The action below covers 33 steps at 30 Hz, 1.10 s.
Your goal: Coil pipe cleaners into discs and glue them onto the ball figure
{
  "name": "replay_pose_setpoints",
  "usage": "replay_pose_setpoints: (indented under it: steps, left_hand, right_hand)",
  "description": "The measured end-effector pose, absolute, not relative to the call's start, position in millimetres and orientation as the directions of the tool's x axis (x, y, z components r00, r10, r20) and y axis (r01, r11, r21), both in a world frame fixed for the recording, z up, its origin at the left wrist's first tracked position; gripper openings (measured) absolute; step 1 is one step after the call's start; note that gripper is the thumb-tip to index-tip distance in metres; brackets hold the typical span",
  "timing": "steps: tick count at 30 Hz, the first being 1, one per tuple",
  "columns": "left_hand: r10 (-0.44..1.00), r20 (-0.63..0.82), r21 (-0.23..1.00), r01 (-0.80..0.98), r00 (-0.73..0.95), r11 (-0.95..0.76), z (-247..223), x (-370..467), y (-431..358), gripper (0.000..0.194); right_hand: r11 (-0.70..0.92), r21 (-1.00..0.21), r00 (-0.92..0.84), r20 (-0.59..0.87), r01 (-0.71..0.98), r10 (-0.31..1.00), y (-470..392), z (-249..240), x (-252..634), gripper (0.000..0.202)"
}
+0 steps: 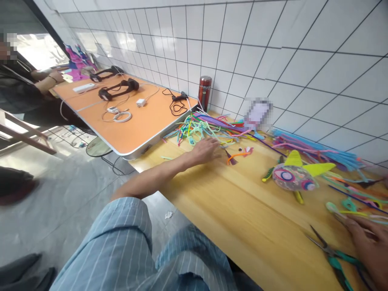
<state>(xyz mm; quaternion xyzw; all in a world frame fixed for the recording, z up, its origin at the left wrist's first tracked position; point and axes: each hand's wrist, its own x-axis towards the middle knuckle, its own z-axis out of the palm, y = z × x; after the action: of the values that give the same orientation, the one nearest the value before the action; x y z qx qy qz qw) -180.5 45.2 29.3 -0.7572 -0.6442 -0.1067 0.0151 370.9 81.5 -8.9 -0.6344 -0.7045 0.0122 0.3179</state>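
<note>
My left hand point(206, 150) reaches over the wooden table at the near edge of a tangled pile of pipe cleaners point(197, 128). Its fingers are slightly blurred, bent and apart, with nothing visible in them. At the right edge my right hand point(368, 242) is closed on a pipe cleaner piece point(332, 208) with a pale green tip. Green-handled pliers point(332, 252) lie beside that hand, jaws apart. Between the hands rests a clear, rounded fish-like figure point(292, 177) with pink-and-blue eyes and yellow fins.
Bundled blue and pink pipe cleaners point(321, 149) lie along the tiled wall. A red thermos point(205, 93) stands behind the pile. The adjoining orange table point(121, 129) carries cables and black devices point(119, 89). A person point(24, 87) sits at its far left. A stool point(98, 146) stands below.
</note>
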Motion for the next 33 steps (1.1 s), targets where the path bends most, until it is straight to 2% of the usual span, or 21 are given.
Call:
replay_pose_setpoints:
  steps: [5,10,15,20,23,26,29,31,33]
  left_hand:
    - [0.985,0.162,0.115,0.993,-0.052,0.033,6,-192,1,0.073]
    - [0.985,0.103,0.152,0.981,-0.135,0.118,-6,-207,11,0.061]
    - [0.982,0.095,0.178,0.973,-0.165,0.146,0,-214,55,0.065]
    - [0.978,0.079,0.147,0.972,-0.195,0.182,13,-212,84,0.063]
    - [0.978,0.084,0.111,0.978,-0.189,0.179,20,-201,74,0.051]
    - [0.977,0.141,0.088,0.985,-0.159,0.147,31,-191,54,0.037]
    - [0.938,0.319,0.083,0.990,-0.135,0.114,39,-186,53,0.035]
    - [0.906,0.412,0.074,0.995,-0.093,0.068,41,-187,70,0.041]
    - [0.902,0.430,0.062,0.998,-0.044,0.020,38,-192,95,0.058]
  right_hand:
    - [0.137,-0.511,0.046,0.329,0.849,0.943,79,9,356,0.008]
    - [0.113,-0.504,0.066,0.324,0.856,0.944,84,3,360,0.015]
    - [0.172,-0.463,0.013,0.371,0.870,0.929,87,-4,366,0.022]
    - [0.182,-0.400,-0.005,0.405,0.898,0.914,87,-12,371,0.035]
    - [0.194,-0.384,-0.026,0.401,0.903,0.916,85,-14,371,0.040]
    - [0.213,-0.370,-0.029,0.445,0.904,0.895,84,-13,369,0.040]
    - [0.250,-0.358,-0.055,0.476,0.900,0.878,83,-11,368,0.036]
    - [0.277,-0.353,-0.083,0.476,0.894,0.875,81,-10,367,0.033]
    - [0.285,-0.349,-0.103,0.459,0.893,0.883,79,-9,368,0.033]
